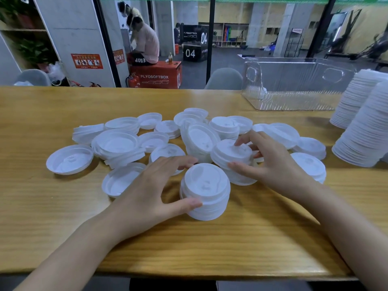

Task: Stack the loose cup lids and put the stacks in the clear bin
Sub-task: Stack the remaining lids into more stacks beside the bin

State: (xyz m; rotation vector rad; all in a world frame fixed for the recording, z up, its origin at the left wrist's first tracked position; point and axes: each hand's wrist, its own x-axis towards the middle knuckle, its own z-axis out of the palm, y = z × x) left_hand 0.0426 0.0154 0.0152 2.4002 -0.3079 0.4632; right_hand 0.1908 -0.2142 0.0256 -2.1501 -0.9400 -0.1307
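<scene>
Lid stack | in L hand | R hand grips 2nd stack

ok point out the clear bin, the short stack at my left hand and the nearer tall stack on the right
clear bin (pixel 294 101): head view, ribbed front wall
short stack (pixel 206 181): head view, top lid
nearer tall stack (pixel 363 131): head view, its side

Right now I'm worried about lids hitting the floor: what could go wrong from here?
The left hand grips the near stack only by its sides, so the lower lids may drop when it is lifted. The right hand holds a second stack crowded by loose lids; pulling it out could scatter them. The clear bin stands beside tall stacks that a reaching arm might knock.
</scene>
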